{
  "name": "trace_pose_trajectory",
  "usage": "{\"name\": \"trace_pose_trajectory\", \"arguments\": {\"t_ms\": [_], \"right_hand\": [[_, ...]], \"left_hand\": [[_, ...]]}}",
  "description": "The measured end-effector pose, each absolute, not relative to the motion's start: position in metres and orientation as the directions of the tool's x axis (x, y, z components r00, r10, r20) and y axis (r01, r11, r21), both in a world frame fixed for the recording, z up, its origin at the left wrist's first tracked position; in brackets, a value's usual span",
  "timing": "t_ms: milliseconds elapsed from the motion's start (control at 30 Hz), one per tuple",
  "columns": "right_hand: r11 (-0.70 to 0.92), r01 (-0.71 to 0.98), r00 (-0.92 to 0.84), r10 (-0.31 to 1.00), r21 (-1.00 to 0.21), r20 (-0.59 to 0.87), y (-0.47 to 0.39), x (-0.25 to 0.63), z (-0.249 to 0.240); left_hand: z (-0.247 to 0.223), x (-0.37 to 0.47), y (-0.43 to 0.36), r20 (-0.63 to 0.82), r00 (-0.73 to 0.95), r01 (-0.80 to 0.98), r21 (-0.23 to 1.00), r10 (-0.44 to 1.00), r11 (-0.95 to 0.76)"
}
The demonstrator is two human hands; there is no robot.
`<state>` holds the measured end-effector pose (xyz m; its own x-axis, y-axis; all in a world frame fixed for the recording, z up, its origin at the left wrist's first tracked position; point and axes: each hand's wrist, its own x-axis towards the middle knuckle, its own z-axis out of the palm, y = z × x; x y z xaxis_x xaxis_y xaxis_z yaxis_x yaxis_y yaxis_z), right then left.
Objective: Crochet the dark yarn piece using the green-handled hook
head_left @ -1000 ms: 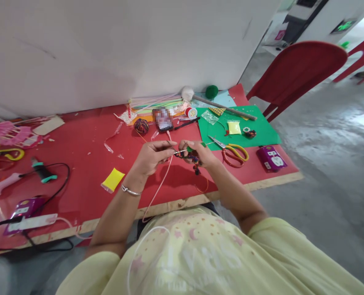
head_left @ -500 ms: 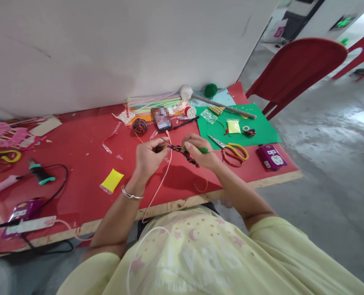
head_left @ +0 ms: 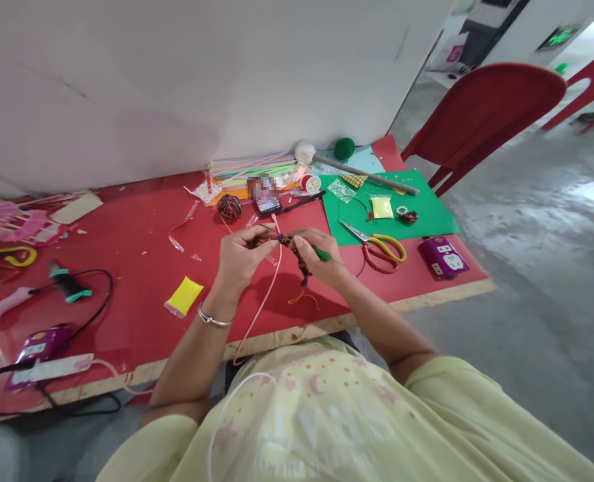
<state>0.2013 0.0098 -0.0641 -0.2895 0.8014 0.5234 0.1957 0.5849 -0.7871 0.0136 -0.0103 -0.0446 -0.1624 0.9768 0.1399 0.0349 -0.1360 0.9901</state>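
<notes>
Above the red table, my left hand (head_left: 241, 253) pinches one end of a dark multicoloured crocheted strip (head_left: 302, 265). My right hand (head_left: 318, 253) is closed round a green-handled hook (head_left: 322, 254), its fingertips close to the strip and near my left fingertips. The hook's tip is too small to make out. From between the hands the strip hangs down, with a thin orange thread end (head_left: 304, 298) below it. A multicoloured yarn ball (head_left: 229, 207) lies behind my left hand. A phone (head_left: 265, 195) stands behind both hands, and a pale cable (head_left: 264, 294) runs under them.
On the red table (head_left: 141, 268) lie scissors (head_left: 384, 252), a green sheet (head_left: 427, 207), a yellow packet (head_left: 184, 296), a purple box (head_left: 443, 257) and a glue gun (head_left: 6, 304). A green-handled tool (head_left: 69, 284) is at the left. A red chair (head_left: 487, 120) stands at the right.
My right hand has moved slightly left, closer to my left hand. The strip now hangs more steeply, and its orange thread end has shifted left.
</notes>
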Motion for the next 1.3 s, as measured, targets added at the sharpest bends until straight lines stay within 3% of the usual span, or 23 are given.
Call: {"name": "trace_pose_trajectory", "arguments": {"t_ms": [133, 267, 433, 700, 1133, 1200, 1300], "right_hand": [[0.428, 0.146, -0.27, 0.884, -0.892, 0.381, 0.008, 0.2, -0.058], [0.455, 0.16, -0.344, 0.858, -0.876, 0.382, 0.008, 0.203, -0.055], [0.545, 0.163, -0.435, 0.788, -0.822, 0.436, 0.011, 0.209, -0.046], [0.649, 0.172, -0.5, 0.706, -0.741, 0.502, 0.02, 0.212, -0.044], [0.779, 0.356, -0.417, 0.626, -0.516, 0.658, 0.01, 0.204, -0.067], [0.798, 0.383, -0.393, 0.597, -0.466, 0.699, 0.008, 0.204, -0.075], [0.865, 0.331, -0.404, 0.49, -0.376, 0.772, 0.012, 0.209, -0.082]], "left_hand": [[-0.045, 0.011, -0.009, 0.059, -0.152, -0.038, 0.997, 0.987, -0.065], [-0.039, 0.007, -0.009, -0.024, -0.092, -0.022, 1.0, 0.995, 0.023], [-0.032, 0.002, -0.008, 0.07, -0.024, 0.098, 0.993, 0.997, -0.067], [-0.033, 0.01, -0.007, 0.142, -0.07, 0.176, 0.976, 0.987, -0.128], [-0.047, 0.024, -0.008, 0.056, -0.226, -0.063, 0.995, 0.973, -0.072], [-0.041, 0.023, -0.009, -0.019, -0.18, -0.15, 0.989, 0.983, -0.008], [-0.032, 0.015, -0.01, -0.177, 0.016, -0.251, 0.952, 0.984, 0.176]]}}
